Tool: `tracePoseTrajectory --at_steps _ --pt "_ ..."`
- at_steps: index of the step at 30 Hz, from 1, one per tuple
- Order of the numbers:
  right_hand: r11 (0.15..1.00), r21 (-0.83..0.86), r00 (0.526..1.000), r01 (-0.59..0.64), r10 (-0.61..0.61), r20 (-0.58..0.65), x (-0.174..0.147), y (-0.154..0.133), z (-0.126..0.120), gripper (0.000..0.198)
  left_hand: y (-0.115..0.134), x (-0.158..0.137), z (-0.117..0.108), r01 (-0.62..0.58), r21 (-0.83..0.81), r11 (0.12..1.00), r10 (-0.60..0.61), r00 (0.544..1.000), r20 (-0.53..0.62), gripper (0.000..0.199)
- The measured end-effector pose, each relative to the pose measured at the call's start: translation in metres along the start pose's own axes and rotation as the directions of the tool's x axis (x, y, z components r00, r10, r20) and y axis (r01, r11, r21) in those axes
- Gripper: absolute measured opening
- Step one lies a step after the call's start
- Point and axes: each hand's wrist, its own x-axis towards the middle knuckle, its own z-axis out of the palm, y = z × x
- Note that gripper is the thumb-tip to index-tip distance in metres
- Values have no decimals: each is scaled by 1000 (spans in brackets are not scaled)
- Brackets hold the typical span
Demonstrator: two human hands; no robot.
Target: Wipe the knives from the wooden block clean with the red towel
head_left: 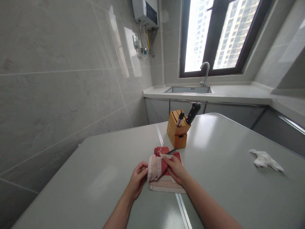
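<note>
A red and cream towel point(164, 184) lies partly folded over on the table in front of me. The dark blade of a knife point(172, 151) sticks out of the folds and points toward the knife block; its handle is mostly hidden by cloth. With fingers and thumb closed, my left hand point(138, 178) pinches the towel's left edge. On the other side, my right hand point(175, 168) grips the folded cloth just below the blade. Behind the towel stands a wooden knife block point(179, 130), with a black-handled knife point(193, 113) and a smaller dark-ended handle point(180, 119) in its slots.
A crumpled white tissue point(265, 160) rests on the right of the grey table point(111, 165). A pale strip runs across the tabletop under the towel. Beyond are a counter with a sink point(188, 90) and tap point(206, 73), and a tiled wall at left.
</note>
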Motion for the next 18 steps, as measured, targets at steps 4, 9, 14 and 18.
tracePoseTrajectory --at_steps 4,9,14,18 --pt "1000 -16 1000 -3 3 -7 0 1 1 28 1 -1 3 -1 61 998 1 1000 -12 14" --pt "999 -49 1000 -23 23 -7 0 3 -1 29 2 -1 5 8 63 998 -8 1000 11 21" --pt "999 -50 1000 -21 21 -9 -1 3 -2 25 0 1 3 -9 -12 1000 9 1000 -17 32" --pt "998 -62 1000 -26 25 -15 -1 3 -2 25 -1 2 2 -2 -45 999 0 999 -42 27"
